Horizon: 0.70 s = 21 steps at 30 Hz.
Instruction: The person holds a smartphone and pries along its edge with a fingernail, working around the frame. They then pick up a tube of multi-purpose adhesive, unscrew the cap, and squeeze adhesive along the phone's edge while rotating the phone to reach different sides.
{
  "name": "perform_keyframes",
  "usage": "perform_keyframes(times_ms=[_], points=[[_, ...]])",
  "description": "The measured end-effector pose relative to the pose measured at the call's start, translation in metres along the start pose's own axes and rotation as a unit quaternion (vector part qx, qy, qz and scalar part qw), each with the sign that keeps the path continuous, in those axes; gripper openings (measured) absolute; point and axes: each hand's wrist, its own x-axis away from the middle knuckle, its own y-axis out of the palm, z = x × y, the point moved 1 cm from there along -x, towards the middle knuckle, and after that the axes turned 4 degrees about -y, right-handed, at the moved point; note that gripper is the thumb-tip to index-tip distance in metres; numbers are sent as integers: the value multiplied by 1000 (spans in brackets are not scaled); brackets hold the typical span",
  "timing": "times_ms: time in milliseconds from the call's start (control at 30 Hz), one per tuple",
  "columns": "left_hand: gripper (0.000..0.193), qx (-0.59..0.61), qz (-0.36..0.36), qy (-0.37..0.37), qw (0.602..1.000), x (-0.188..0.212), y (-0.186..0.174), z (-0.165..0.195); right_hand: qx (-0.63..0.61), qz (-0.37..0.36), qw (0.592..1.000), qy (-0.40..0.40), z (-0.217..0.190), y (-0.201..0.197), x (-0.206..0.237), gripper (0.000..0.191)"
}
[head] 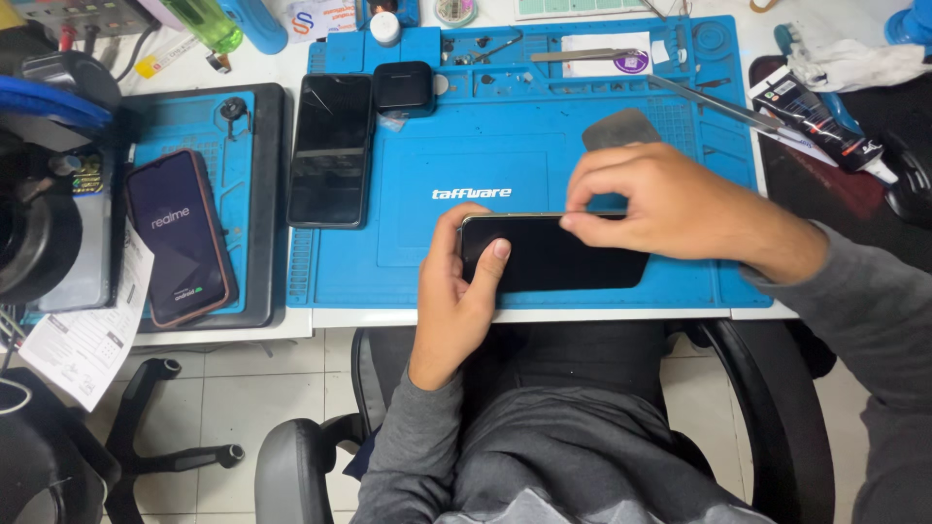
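While we look from the far left of the frame, a powered-on phone in a reddish case (179, 236) lies face up on a small blue mat in a dark tray (275, 204), with a printed paper sheet (85, 335) hanging off the bench edge below it. Moving right, a second dark phone (330, 149) lies face up on the upper left part of the large blue work mat (447, 126), and a small black box (403, 88) sits just beside its top corner. Along the mat's upper rim, shallow moulded compartments (485, 73) hold small screws and bits, too small for us to tell apart.

At lower centre, our left hand (456, 296) wraps the left end of the black phone (553, 253), thumb pressed flat on the glass and fingers curled behind. That phone lies sideways over the mat's near edge, screen up. Our right hand (660, 209) comes over its top edge, thumb and forefinger pressed together at the upper rim, seemingly pinching something thin that we cannot make out. Just beyond the knuckles lies a grey flat pad (621, 128). At the upper right, a dark tube-shaped package (811, 116) rests beside a crumpled white cloth (859, 63).
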Motion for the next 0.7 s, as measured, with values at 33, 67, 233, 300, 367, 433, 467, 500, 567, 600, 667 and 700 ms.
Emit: perform_keyframes(times_ms=[33, 67, 233, 300, 367, 433, 467, 500, 567, 600, 667, 700], points=[[34, -4, 0, 1, 1000, 0, 0, 0, -1, -1, 1000, -5, -1, 2, -5, 20], [34, -8, -1, 1, 1000, 0, -1, -1, -3, -3, 1000, -10, -2, 4, -9, 21], [34, -6, 3, -7, 1000, 2, -2, -6, -12, -12, 999, -36, -9, 14, -32, 24], [35, -11, 12, -27, 1000, 2, -3, -8, -16, -19, 999, -38, -10, 19, -40, 25], [36, -23, 22, -46, 998, 2, -3, -8, -10, -22, 999, -23, -12, 23, -42, 27], [33, -3, 0, -8, 1000, 2, -1, -5, -22, -24, 999, -16, -15, 22, -38, 27], [31, 7, -8, 13, 1000, 3, 1, -3, -37, -23, 999, -18, -17, 20, -34, 27], [32, 24, -11, 15, 1000, 3, 4, -1, -51, -23, 998, -22, -21, 17, -30, 30], [33, 58, -15, 19, 998, 5, 12, 4, -9, -2, 1000, -18, -30, 9, -19, 26], [37, 97, -5, 9, 995, 6, 15, 7, 12, 9, 1000, -15, -36, 5, -12, 24], [46, 174, 6, -8, 985, 1, 24, 11, -3, 70, 997, 26, -46, -3, 3, 23], [46, 198, 16, 9, 980, -2, 27, 13, -11, 100, 994, 46, -50, -4, 10, 22]])
